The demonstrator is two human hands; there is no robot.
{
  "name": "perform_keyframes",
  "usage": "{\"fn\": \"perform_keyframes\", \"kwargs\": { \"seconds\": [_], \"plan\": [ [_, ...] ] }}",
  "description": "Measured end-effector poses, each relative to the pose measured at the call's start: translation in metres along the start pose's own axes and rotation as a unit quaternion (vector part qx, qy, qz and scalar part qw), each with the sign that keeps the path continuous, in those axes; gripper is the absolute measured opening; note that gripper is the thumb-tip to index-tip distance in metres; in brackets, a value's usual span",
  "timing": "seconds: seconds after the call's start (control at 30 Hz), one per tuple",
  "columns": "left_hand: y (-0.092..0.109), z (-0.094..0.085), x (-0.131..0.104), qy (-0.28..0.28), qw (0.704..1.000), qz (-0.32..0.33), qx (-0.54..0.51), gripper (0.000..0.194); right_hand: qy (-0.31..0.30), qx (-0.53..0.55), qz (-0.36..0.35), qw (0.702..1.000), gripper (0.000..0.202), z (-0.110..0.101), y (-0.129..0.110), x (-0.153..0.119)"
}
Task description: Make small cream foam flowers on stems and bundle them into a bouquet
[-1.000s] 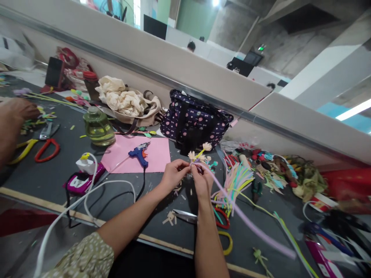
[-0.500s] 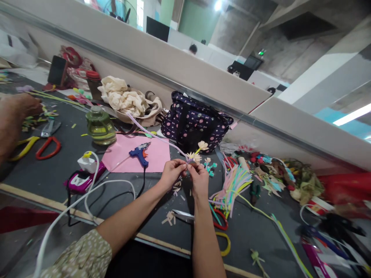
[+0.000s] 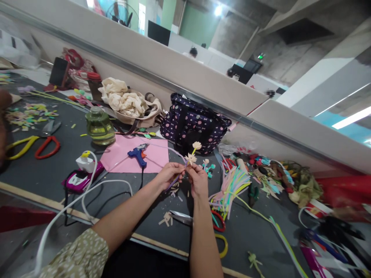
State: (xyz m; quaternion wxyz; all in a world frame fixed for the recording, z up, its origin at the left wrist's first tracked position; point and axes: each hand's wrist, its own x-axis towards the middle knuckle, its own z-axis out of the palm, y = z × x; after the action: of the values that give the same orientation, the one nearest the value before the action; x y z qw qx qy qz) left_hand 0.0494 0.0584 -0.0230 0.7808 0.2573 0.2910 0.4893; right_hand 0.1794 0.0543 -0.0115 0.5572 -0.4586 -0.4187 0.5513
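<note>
My left hand (image 3: 171, 174) and my right hand (image 3: 197, 180) meet over the dark table, fingertips pinched together. Between them is a small craft flower stem with cream blossoms (image 3: 191, 158) rising above the fingers. A long lilac fuzzy strip (image 3: 174, 150) runs from the fingertips up and to the left, over pink paper (image 3: 156, 162). Purple also shows below my left fingers. Just under my right forearm lie scissors (image 3: 181, 217) with red and yellow handles, partly hidden by the arm. Small teal flower pieces (image 3: 209, 168) sit right of my hands.
A blue glue gun (image 3: 138, 155) rests on the pink paper. Left are a green bottle (image 3: 100, 125), a power strip (image 3: 82, 177) with a white cable, and another person's blurred hand (image 3: 3, 119). A patterned bag (image 3: 197, 123) stands behind; right lies a bundle of coloured strips (image 3: 234, 185).
The lilac strip has swung lower, and purple now shows below my left fingers. The cream blossoms have shifted slightly left. At far left, the other person's hand has drawn back.
</note>
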Motion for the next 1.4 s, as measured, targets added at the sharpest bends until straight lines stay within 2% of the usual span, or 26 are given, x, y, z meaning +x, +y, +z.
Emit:
{"fn": "perform_keyframes", "kwargs": {
  "seconds": [0.17, 0.23, 0.3, 0.37, 0.4, 0.43, 0.5, 0.57, 0.6, 0.67, 0.73, 0.8, 0.97, 1.07, 1.13, 1.27, 1.4],
  "plan": [
    [0.002, -0.004, 0.0, -0.053, 0.997, -0.044, -0.021, 0.019, -0.058, -0.001, -0.016, 0.998, 0.022, 0.0, -0.002, -0.002],
    [0.003, -0.002, 0.0, -0.057, 0.998, -0.034, -0.009, 0.022, -0.05, 0.0, -0.029, 0.998, 0.022, 0.002, -0.002, -0.002],
    [0.002, 0.002, -0.002, -0.036, 0.998, 0.028, 0.033, 0.027, -0.016, -0.002, -0.059, 0.998, 0.022, 0.004, -0.001, -0.002],
    [0.002, 0.007, -0.006, 0.001, 0.984, 0.13, 0.12, 0.029, 0.034, -0.018, -0.104, 0.994, 0.025, 0.005, 0.002, -0.001],
    [0.001, 0.009, -0.008, 0.023, 0.964, 0.193, 0.181, 0.028, 0.056, -0.032, -0.13, 0.989, 0.027, 0.006, 0.004, -0.001],
    [0.001, 0.011, -0.009, 0.043, 0.932, 0.258, 0.252, 0.025, 0.074, -0.046, -0.154, 0.984, 0.029, 0.006, 0.006, -0.001],
    [0.0, 0.011, -0.013, 0.071, 0.835, 0.375, 0.395, 0.015, 0.094, -0.074, -0.192, 0.974, 0.031, 0.008, 0.01, -0.002],
    [-0.001, 0.009, -0.016, 0.084, 0.737, 0.455, 0.493, 0.011, 0.105, -0.099, -0.214, 0.966, 0.031, 0.011, 0.011, -0.005],
    [-0.002, 0.008, -0.017, 0.086, 0.705, 0.476, 0.519, 0.012, 0.109, -0.109, -0.22, 0.963, 0.03, 0.013, 0.011, -0.007],
    [-0.003, 0.005, -0.017, 0.09, 0.678, 0.499, 0.532, 0.014, 0.106, -0.122, -0.232, 0.959, 0.026, 0.016, 0.009, -0.011],
    [-0.003, 0.004, -0.016, 0.094, 0.688, 0.503, 0.514, 0.014, 0.097, -0.13, -0.238, 0.958, 0.024, 0.019, 0.006, -0.014],
    [-0.003, 0.005, -0.015, 0.096, 0.721, 0.491, 0.481, 0.014, 0.09, -0.126, -0.231, 0.96, 0.025, 0.02, 0.003, -0.015],
    [0.001, 0.011, -0.013, 0.082, 0.86, 0.379, 0.331, 0.014, 0.058, -0.054, -0.168, 0.983, 0.025, 0.017, 0.003, -0.012],
    [0.005, 0.014, -0.014, 0.059, 0.922, 0.297, 0.243, 0.019, 0.034, -0.001, -0.117, 0.993, 0.023, 0.013, 0.003, -0.009],
    [0.007, 0.015, -0.015, 0.042, 0.943, 0.252, 0.212, 0.023, 0.012, 0.027, -0.082, 0.996, 0.024, 0.01, 0.0, -0.008],
    [0.009, 0.014, -0.018, -0.007, 0.966, 0.186, 0.179, 0.029, -0.031, 0.043, -0.031, 0.998, 0.024, 0.001, -0.009, -0.009],
    [0.007, 0.012, -0.02, -0.073, 0.976, 0.137, 0.152, 0.033, -0.035, 0.04, -0.036, 0.998, 0.028, -0.009, -0.01, -0.011]
  ]
}}
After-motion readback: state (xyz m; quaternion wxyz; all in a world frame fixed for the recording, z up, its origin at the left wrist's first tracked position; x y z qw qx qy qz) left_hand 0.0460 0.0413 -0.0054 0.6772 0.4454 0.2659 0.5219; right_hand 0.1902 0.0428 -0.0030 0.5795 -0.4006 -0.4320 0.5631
